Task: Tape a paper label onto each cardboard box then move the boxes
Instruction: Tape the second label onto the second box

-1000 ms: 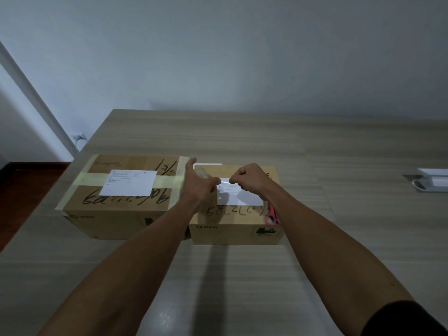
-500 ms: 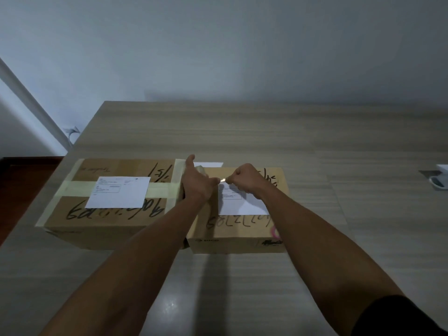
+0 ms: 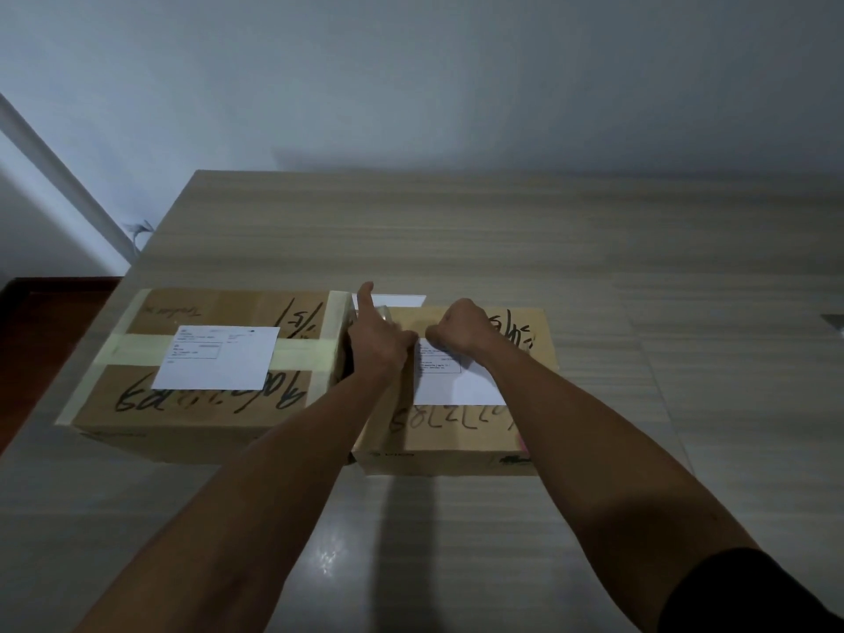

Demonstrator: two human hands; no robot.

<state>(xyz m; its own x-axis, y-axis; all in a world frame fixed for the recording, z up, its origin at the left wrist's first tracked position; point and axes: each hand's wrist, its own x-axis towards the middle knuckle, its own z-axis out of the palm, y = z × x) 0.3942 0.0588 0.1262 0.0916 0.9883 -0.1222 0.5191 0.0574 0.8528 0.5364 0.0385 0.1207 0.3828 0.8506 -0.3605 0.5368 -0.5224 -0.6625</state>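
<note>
Two cardboard boxes stand side by side on the table. The left box (image 3: 137,395) carries a white paper label (image 3: 217,357) over pale tape bands. The right box (image 3: 525,404) has a white label (image 3: 456,381) on its top. My left hand (image 3: 377,340) is closed around a clear tape roll (image 3: 386,312) at the right box's far left edge, forefinger raised. My right hand (image 3: 459,326) is clenched at the label's upper edge, pinching what looks like the tape end; the tape strip itself is hard to make out.
A spare white sheet (image 3: 402,300) lies on the table (image 3: 502,239) behind the right box. A grey object (image 3: 833,321) pokes in at the right edge. The table's left edge drops to a dark floor (image 3: 41,322); a wall runs behind.
The view has tilted down and shifted right, so both boxes sit lower and larger. My two hands have stayed close together at the top of the right label.
</note>
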